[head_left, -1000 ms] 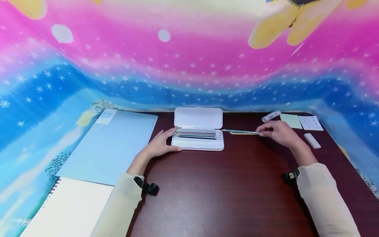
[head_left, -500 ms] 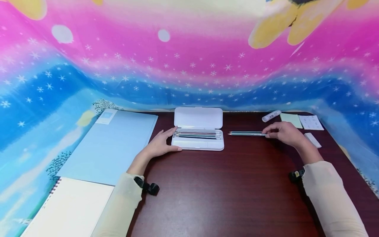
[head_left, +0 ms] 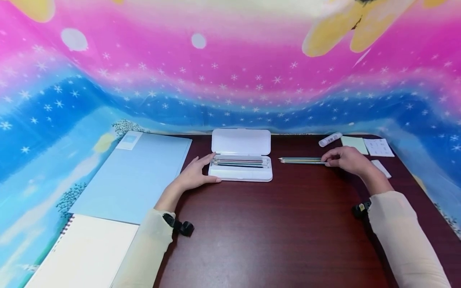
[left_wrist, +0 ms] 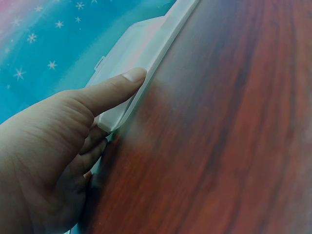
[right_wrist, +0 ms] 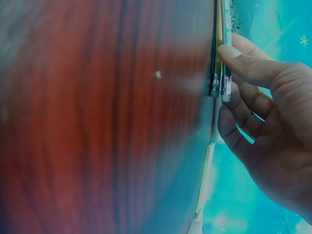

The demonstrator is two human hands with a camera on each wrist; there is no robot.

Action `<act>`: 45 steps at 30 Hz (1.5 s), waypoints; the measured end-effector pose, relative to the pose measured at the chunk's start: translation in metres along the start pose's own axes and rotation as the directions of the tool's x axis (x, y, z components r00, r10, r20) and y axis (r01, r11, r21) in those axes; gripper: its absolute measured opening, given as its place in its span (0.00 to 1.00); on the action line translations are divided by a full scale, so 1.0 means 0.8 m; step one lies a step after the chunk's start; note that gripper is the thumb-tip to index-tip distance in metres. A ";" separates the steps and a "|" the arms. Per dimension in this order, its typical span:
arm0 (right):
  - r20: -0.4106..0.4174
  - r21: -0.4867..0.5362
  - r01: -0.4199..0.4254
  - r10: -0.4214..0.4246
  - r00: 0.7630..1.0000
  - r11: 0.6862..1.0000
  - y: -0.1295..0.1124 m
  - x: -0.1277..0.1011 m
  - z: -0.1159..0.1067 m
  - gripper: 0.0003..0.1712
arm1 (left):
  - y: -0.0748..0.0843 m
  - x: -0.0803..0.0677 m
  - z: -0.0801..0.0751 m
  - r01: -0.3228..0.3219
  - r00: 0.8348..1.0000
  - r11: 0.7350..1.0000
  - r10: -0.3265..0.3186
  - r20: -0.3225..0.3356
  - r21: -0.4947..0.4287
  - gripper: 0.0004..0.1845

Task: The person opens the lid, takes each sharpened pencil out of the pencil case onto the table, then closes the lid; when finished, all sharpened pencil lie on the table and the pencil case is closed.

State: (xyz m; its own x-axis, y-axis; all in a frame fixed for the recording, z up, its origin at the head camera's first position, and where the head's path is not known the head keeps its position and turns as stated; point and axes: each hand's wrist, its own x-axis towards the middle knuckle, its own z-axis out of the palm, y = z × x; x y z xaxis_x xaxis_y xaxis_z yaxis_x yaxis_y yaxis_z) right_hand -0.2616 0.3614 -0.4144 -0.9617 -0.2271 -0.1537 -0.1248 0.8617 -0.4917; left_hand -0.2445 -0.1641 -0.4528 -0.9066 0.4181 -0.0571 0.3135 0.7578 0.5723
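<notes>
Since 1 second ago, our right hand point(head_left: 347, 161) has shifted rightward, drawing the pencils point(head_left: 302, 160) clear of the open pencil case point(head_left: 237, 174). We have them pinched near the far edge of the surface point(head_left: 270, 240). Our left hand point(head_left: 195, 174) grips the case's left end, by that same edge. 1 green note pad point(head_left: 354, 145) lies near the far right corner.

Pencils point(right_wrist: 226, 29) (right-wrist view) run off the top edge.
</notes>
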 end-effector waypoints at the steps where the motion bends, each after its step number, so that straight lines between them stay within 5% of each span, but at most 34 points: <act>1: 0.004 0.000 0.000 0.000 1.000 1.000 0.000 0.001 0.000 0.09 | 0.000 0.000 0.000 -0.004 1.000 1.000 0.004 -0.001 0.001 0.55; 27: -0.066 -0.076 0.049 -0.054 0.996 0.996 -0.004 0.001 -0.001 0.10 | 0.003 -0.003 0.000 0.023 1.000 1.000 -0.023 -0.003 -0.010 0.55; 45: -0.109 0.024 0.176 -0.172 0.979 0.984 -0.086 0.015 0.024 0.18 | 0.006 -0.003 0.000 0.024 1.000 1.000 -0.024 -0.005 -0.001 0.54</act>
State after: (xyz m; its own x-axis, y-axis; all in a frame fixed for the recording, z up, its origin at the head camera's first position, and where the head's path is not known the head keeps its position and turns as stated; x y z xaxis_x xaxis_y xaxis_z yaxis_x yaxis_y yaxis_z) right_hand -0.2598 0.2908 -0.3986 -0.9465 -0.3214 0.0273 -0.2860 0.7971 -0.5318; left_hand -0.2409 -0.1615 -0.4502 -0.9152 0.3973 -0.0672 0.2911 0.7672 0.5716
